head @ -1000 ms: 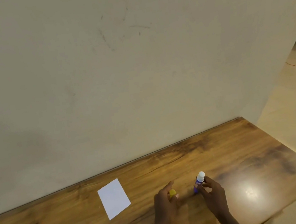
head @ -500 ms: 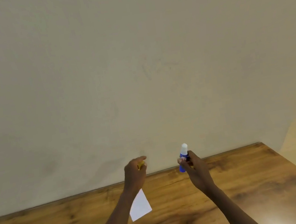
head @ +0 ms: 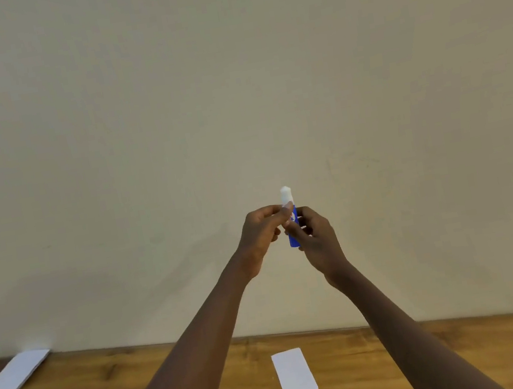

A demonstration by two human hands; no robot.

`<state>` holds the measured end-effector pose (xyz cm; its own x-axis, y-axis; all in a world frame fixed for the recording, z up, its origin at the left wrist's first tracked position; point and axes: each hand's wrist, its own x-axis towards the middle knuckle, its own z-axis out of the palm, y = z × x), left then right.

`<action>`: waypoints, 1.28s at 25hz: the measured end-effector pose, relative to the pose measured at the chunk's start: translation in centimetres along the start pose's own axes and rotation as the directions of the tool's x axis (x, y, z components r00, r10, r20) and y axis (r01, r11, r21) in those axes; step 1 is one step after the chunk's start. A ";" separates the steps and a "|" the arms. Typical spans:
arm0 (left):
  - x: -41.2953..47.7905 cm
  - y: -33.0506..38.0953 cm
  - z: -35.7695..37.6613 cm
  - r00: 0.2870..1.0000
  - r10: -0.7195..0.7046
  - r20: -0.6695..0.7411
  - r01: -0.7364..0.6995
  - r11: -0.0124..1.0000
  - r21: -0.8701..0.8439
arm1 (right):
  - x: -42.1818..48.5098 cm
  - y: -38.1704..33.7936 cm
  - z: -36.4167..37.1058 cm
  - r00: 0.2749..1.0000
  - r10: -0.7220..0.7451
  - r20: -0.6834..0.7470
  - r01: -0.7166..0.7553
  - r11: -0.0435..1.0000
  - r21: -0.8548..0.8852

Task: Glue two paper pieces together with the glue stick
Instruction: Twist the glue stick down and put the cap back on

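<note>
Both hands are raised in front of a plain wall, well above the worktop. The right hand is closed around the lower part of the glue stick, its grip wrapping the blue barrel. The left hand meets it from the other side, thumb and fingertips pinched against the barrel just under the white top. Whether the left hand also holds a cap cannot be seen.

The stick stands upright, long axis vertical, white end pointing up and away from the paper. It looks like a short blue tube with a pale, rounded, bare tip.

Straight below the hands, well apart from them, a white paper lies flat on the wooden worktop, long side running away from the person. It lies between the two forearms, a little nearer the right one. To apply glue, the stick would likely need tipping over and lowering.

A second paper lies far off to the left, by the wall.
</note>
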<state>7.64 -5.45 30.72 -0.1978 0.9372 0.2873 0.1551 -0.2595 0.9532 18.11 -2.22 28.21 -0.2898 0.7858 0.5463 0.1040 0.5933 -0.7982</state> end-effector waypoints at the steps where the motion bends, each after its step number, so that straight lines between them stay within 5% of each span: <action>1: 0.0 0.4 0.0 0.999 0.025 -0.035 -0.026 1.000 -0.018 | 0.2 -0.5 0.3 1.000 -0.019 0.006 0.019 1.000 -0.021; 8: -0.3 1.4 -0.7 0.984 0.026 -0.175 -0.052 0.988 -0.145 | -0.8 -0.3 0.8 0.997 0.059 -0.042 -0.056 0.996 0.064; 14: 0.0 1.5 -1.0 0.992 0.019 -0.121 -0.048 0.970 -0.238 | -1.0 -0.3 1.7 0.991 0.133 -0.007 -0.125 0.949 0.290; 19: 0.1 1.0 -2.1 0.999 0.031 -0.035 -0.040 0.964 -0.262 | -1.3 -0.5 1.8 0.909 0.312 0.278 -0.417 0.643 0.642; 21: 0.2 0.9 -2.4 0.999 0.033 -0.018 -0.037 0.962 -0.271 | -1.1 -0.8 1.9 0.856 0.371 0.361 -0.512 0.502 0.697; 24: 0.3 0.8 -2.7 0.999 0.036 -0.012 -0.038 0.959 -0.282 | -1.0 -1.1 2.1 0.800 0.438 0.411 -0.586 0.420 0.692; 29: 0.5 0.9 -2.6 0.998 0.045 -0.048 -0.057 0.959 -0.277 | -0.7 -1.1 3.0 0.876 0.417 0.243 -0.432 0.451 0.781; 32: 0.6 1.3 -2.6 0.996 0.048 -0.074 -0.063 0.973 -0.224 | -0.8 -1.1 3.3 0.921 0.369 0.124 -0.328 0.565 0.757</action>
<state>5.21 -5.84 32.37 -0.2615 0.9038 0.3387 -0.0532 -0.3638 0.9300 15.11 -4.09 27.81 -0.3466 0.9211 0.1773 -0.5666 -0.0550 -0.8221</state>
